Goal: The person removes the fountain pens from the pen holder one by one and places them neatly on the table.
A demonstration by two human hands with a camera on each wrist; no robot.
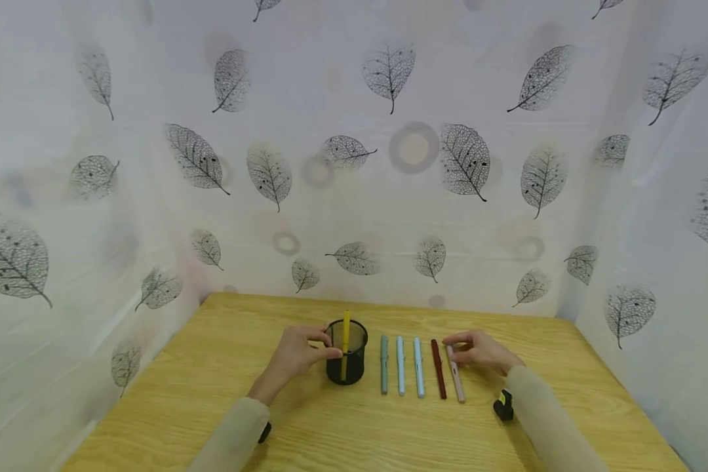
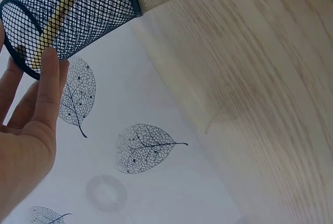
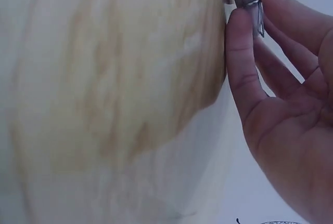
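A black mesh pen cup (image 1: 356,370) stands upright on the table with a yellow pen (image 1: 346,331) in it. My left hand (image 1: 297,356) holds the cup at its left side by the rim, thumb in front; in the left wrist view its fingers (image 2: 49,86) lie against the rim. To the cup's right, pens lie in a row: a grey-green pen (image 1: 384,365), a light blue pen (image 1: 400,367), another light blue pen (image 1: 419,368) and a dark red pen (image 1: 439,370). At the row's right end, my right hand (image 1: 485,353) pinches the far end of a pale pink pen (image 1: 457,381).
The wooden table (image 1: 330,432) ends at a pale curtain (image 1: 354,210) with leaf prints, which hangs behind it and on both sides. A small black device (image 1: 503,405) sits by the right wrist.
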